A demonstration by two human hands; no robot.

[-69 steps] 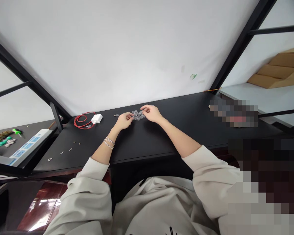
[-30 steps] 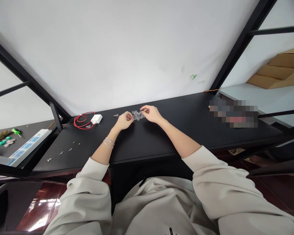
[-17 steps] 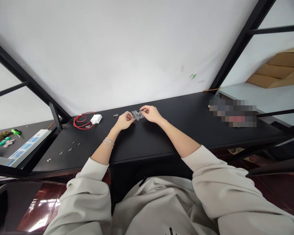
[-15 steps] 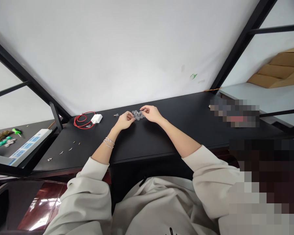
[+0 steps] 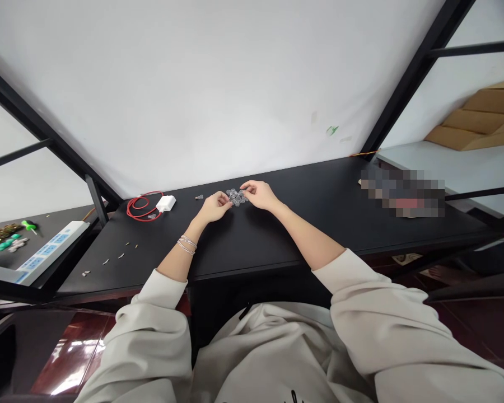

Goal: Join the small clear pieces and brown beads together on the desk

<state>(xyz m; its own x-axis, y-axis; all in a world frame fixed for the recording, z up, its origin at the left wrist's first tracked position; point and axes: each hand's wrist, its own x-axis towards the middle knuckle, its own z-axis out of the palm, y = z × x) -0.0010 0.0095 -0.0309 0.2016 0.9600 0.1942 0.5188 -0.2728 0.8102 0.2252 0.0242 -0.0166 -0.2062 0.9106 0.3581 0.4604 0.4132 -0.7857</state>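
A cluster of small clear plastic pieces (image 5: 237, 197) sits on the black table (image 5: 252, 240) between my two hands; they are too small for me to tell their exact kind. My left hand (image 5: 216, 206), a silvery bracelet on its wrist, has curled fingers, with thumb and forefinger pinched at the cluster's left edge. On the right side, my right hand (image 5: 260, 195) pinches at the cluster with thumb and forefinger together. A single clear piece (image 5: 199, 197) lies apart, left of the cluster and behind my left hand.
A coiled red cable (image 5: 139, 207) with a white charger (image 5: 166, 204) lies left. Several tiny bits (image 5: 106, 262) are scattered at the table's left front. Beyond the frame stand a power strip (image 5: 52, 252) and a green push pin (image 5: 29, 225). A pixelated object (image 5: 403, 193) is at right.
Both hands stay at the cluster, with hardly any visible movement. The pixelated area at the lower right is gone, showing my sleeve and the floor there.
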